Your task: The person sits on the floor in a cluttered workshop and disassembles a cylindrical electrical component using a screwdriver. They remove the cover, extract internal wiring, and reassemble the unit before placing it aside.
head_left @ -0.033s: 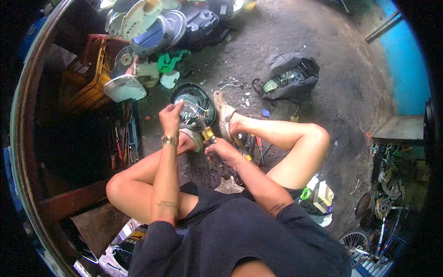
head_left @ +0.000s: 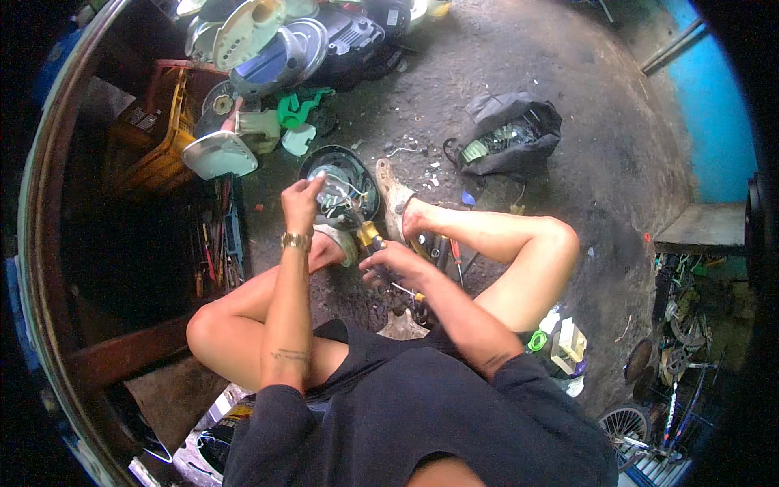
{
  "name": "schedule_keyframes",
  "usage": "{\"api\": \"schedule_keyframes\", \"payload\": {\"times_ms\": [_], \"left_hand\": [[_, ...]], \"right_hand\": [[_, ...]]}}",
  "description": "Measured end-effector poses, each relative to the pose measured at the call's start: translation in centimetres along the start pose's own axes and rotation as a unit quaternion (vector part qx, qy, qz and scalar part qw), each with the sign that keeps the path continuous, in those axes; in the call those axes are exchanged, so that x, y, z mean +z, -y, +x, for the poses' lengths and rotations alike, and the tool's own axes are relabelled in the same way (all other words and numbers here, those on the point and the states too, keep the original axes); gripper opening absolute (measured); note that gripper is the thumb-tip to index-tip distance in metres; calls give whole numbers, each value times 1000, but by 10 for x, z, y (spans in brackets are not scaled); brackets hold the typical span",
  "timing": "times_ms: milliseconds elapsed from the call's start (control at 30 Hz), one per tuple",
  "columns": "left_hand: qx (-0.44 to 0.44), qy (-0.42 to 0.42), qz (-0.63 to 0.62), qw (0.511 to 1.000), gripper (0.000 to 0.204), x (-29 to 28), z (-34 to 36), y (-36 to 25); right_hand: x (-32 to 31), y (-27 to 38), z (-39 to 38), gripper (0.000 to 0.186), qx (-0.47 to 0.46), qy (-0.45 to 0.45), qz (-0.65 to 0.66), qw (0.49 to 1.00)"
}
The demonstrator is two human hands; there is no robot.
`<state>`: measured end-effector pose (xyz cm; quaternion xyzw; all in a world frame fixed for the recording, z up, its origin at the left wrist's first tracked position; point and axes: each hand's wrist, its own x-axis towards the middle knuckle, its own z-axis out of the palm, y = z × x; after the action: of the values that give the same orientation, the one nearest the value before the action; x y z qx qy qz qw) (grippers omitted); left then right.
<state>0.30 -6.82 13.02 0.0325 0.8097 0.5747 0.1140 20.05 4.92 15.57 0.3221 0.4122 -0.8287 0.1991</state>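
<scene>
A dark round appliance housing (head_left: 362, 170), holding a pale inner part and loose white wires, lies between my feet. My left hand (head_left: 305, 199) is closed at its left side, thumb up by the wires; what the fingers hold is hidden. My right hand (head_left: 391, 261) grips a yellow-and-black tool, probably a screwdriver (head_left: 369, 235), whose far end reaches into the housing. More hand tools, one with a red handle (head_left: 457, 258), lie on the floor beside and below my right hand, partly hidden by my forearm.
Piled plastic casings (head_left: 268, 49), green plastic pieces (head_left: 292, 109) and an orange crate (head_left: 166, 146) are ahead-left. Long tools (head_left: 211, 252) lie at left. A black bag of parts (head_left: 507, 134) is ahead-right; a ledge (head_left: 690, 227) and bicycle parts (head_left: 625, 426) are at far right.
My right hand and forearm have shifted slightly rightward, uncovering a metal shaft below the hand and covering a yellow tool beside it. My left hand has barely moved.
</scene>
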Motion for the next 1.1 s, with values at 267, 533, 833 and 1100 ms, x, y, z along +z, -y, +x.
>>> {"api": "schedule_keyframes", "payload": {"times_ms": [267, 533, 833, 1100], "left_hand": [[-99, 84, 5, 992, 33, 7, 70, 19], [-132, 97, -27, 986, 34, 0, 53, -16], [-11, 92, 101, 991, 38, 10, 37, -41], [57, 123, 178, 975, 38, 11, 34, -51]], "right_hand": [[-33, -26, 0, 34, 60, 92, -174, 979], [-9, -11, 26, 24, 101, 160, 96, 977], [2, -7, 35, 34, 103, 197, 164, 961], [-1, 5, 33, 33, 128, 227, 182, 948]]}}
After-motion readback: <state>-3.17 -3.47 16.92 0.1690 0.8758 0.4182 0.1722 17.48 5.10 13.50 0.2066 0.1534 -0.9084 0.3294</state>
